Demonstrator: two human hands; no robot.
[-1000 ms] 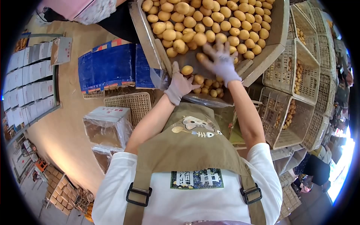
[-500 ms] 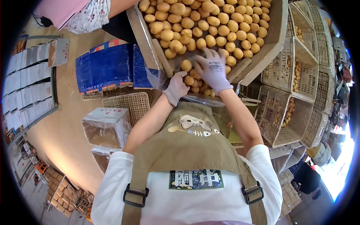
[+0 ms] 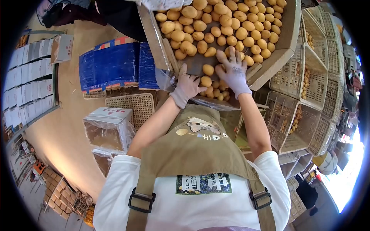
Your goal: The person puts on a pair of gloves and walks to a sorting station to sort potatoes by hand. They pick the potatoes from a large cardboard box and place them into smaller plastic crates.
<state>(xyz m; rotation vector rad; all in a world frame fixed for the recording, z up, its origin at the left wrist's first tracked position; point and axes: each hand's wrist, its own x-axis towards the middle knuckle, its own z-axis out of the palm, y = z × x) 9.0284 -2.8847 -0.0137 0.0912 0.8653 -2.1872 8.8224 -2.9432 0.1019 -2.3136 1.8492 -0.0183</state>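
My left hand (image 3: 186, 87), in a pale glove, rests at the lower lip of a wooden tray (image 3: 153, 36) with its fingers apart. Its fingertips touch a yellow round fruit (image 3: 206, 81) above a plastic-lined bag of fruit (image 3: 214, 93). My right hand (image 3: 233, 71), also gloved, lies spread on the tray floor, holding nothing. A single fruit (image 3: 208, 69) sits just left of it. The tray's upper part is heaped with several yellow fruit (image 3: 219, 23).
Stacked woven baskets (image 3: 304, 73), some holding fruit, stand to the right. A blue flat carton (image 3: 111, 65) lies left of the tray, a flat basket (image 3: 133, 106) and plastic-lined boxes (image 3: 109, 129) below it. Folded white cartons (image 3: 29, 81) fill the far left. Another person's dark clothing (image 3: 115, 15) shows top left.
My right hand has slid up and right on the tray and spread open. My left hand has dropped slightly toward the bag's edge. The other person's arm at the top has pulled back.
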